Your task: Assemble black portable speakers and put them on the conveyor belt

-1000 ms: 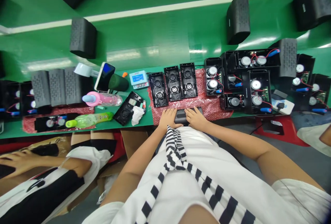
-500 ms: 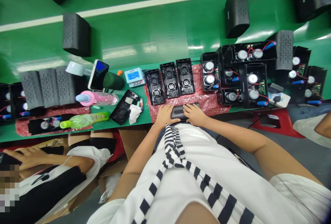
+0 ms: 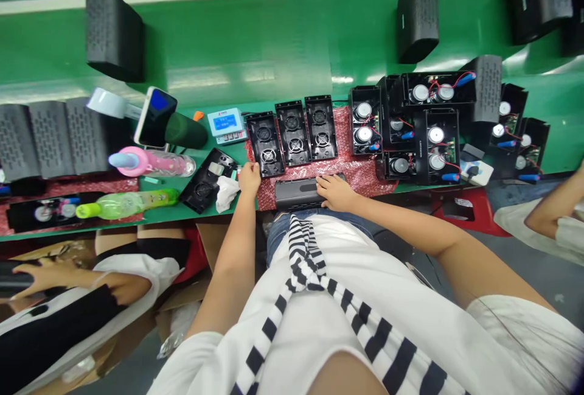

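Observation:
A black speaker housing lies lengthwise at the table's near edge, right before my body. My right hand grips its right part, fingers over the top and thumb on the near side. My left hand is away from the housing, to its left, with the fingers closed at the edge of the red bubble wrap. What they hold, if anything, is hidden. Beside that hand lies a crumpled white tissue. Beyond the housing stand three open black shells with round grilles, the middle one among them.
Open speaker units with wires are stacked at the right. At the left are a blue-screen meter, a black shell, a pink bottle and a green bottle. A co-worker's hand shows at lower left.
My left hand has let go of the housing and moved left toward the tissue. The housing has shifted a little left, still under my right hand. The view has turned slightly.

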A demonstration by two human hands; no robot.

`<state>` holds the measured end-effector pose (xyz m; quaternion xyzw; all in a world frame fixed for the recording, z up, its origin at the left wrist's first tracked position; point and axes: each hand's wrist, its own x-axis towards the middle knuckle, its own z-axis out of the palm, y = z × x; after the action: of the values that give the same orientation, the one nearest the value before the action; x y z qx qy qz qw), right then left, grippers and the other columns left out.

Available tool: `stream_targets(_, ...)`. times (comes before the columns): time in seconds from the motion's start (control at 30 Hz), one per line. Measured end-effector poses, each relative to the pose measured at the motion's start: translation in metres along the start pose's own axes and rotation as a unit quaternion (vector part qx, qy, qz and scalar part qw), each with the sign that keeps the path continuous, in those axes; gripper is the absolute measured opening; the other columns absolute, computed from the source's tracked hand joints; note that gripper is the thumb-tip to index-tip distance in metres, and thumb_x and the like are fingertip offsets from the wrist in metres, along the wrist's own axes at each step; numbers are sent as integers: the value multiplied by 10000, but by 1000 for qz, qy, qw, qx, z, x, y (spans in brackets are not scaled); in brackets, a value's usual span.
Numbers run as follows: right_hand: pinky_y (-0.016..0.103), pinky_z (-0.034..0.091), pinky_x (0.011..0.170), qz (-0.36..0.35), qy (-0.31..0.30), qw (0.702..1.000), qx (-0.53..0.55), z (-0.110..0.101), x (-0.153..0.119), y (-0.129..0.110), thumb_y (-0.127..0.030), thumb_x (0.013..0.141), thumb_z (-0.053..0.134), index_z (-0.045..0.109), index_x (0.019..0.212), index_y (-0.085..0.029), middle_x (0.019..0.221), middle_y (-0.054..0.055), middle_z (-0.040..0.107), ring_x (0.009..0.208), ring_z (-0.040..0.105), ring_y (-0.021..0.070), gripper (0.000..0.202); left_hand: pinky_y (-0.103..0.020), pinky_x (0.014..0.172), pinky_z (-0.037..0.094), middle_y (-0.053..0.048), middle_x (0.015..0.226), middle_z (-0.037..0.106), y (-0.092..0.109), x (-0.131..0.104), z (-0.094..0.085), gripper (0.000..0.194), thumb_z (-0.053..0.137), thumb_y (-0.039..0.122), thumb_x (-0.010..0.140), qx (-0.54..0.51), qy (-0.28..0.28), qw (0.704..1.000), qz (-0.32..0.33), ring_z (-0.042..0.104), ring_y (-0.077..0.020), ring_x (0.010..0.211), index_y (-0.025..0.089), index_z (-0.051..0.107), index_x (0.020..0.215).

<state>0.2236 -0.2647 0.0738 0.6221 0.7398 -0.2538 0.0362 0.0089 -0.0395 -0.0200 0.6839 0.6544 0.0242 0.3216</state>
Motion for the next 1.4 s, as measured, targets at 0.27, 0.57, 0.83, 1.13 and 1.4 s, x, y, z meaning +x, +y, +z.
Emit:
stream_targets(0.27, 477, 360, 1058, -15, -7, 1000, -10, -5, 3, 3, -346, 796, 695, 541, 1271, -54, 1431, 207, 430, 1263, 431, 355, 579, -395, 967, 398, -101, 943, 663, -1, -2, 5, 106, 542, 220, 812, -71, 37, 997, 13, 600, -256, 1008, 170, 588, 894)
stream_targets(0.57, 467, 367, 1036, -13, -1, 1000, -10, -9, 3, 2, -343, 786, 708, 558, 1242, -62, 1411, 210, 451, 1241, 446, 346, 556, -274, 792, 482, -11, 803, 607, 0, -20, -8, 119, 492, 207, 803, -292, 119, 949, -14, 597, -135, 763, 154, 562, 883)
stream_targets(0.83, 466, 368, 1014, -16, 6, 999, -38, -3, -1, -2, -349, 794, 695, 559, 1241, -63, 1423, 215, 436, 1258, 434, 359, 548, -273, 773, 500, 9, 781, 574, 1, -41, -17, 124, 529, 184, 783, -405, 141, 903, -40, 579, -108, 715, 159, 559, 901)
stream_targets(1.13, 486, 344, 1039, -1, 17, 1000, -20, 3, -4, -3, -340, 797, 691, 541, 1271, -74, 1442, 206, 425, 1292, 414, 359, 564, -269, 762, 488, 25, 753, 545, 1, -42, -24, 112, 572, 192, 766, -424, 148, 891, -69, 551, -99, 695, 160, 560, 873)
stream_targets(1.4, 411, 395, 1021, 67, 29, 991, 117, -26, 30, 36, -354, 834, 644, 547, 1282, -94, 1283, 176, 589, 1192, 544, 296, 527, -274, 765, 470, 19, 747, 562, 30, -57, -38, 89, 566, 192, 754, -397, 144, 906, -20, 542, -113, 691, 166, 555, 838)
